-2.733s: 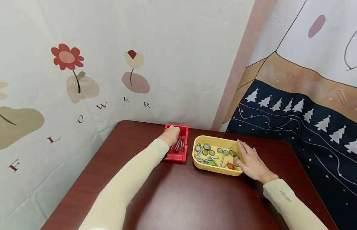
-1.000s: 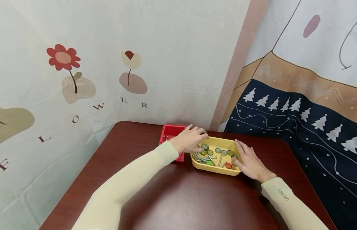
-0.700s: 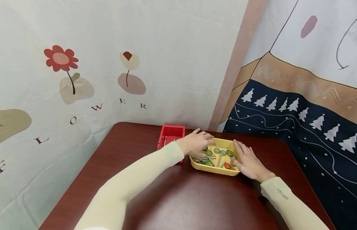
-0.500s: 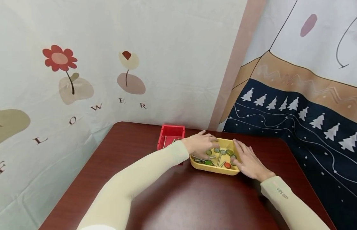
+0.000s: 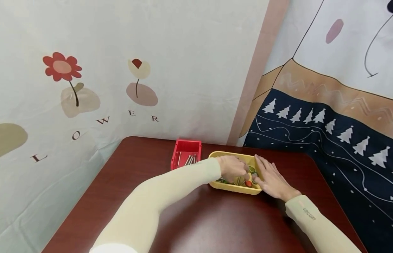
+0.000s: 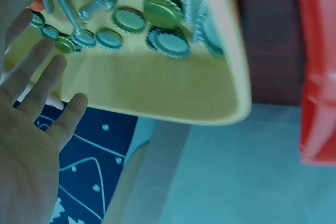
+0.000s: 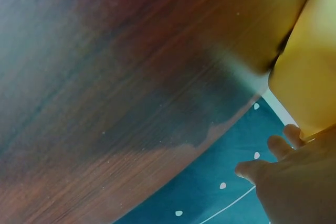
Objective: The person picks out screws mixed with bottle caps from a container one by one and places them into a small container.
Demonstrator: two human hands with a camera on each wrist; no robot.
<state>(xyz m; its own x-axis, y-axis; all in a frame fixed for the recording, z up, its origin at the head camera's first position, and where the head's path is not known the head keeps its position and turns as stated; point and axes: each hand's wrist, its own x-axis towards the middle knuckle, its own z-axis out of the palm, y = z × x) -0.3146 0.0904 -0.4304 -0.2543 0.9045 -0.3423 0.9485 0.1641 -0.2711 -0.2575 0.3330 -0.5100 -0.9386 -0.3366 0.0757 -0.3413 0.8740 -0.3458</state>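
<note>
My left hand (image 5: pixel 233 168) reaches down into the yellow tub (image 5: pixel 235 188). In the left wrist view, its fingers (image 6: pixel 41 85) are spread and gently bent over the tub's contents, with no object visible between them. Green and silver bottle caps (image 6: pixel 163 10) and long bolts (image 6: pixel 65 6) lie mixed on the tub floor. An orange-red cap (image 5: pixel 248 183) shows close to the left fingertips. My right hand (image 5: pixel 273 180) rests against the tub's right end, fingers extended along the rim. The left hand and forearm cover much of the tub's inside in the head view.
A red bin (image 5: pixel 185 142) stands left of the tub, near the table's back edge, with several bolts (image 5: pixel 190 160) in it. The dark wooden table (image 5: pixel 212 218) backs onto a printed cloth (image 5: pixel 196 70).
My left hand has gone from the red bin across to the yellow tub and down among its contents. The right hand has stayed at the tub's right end.
</note>
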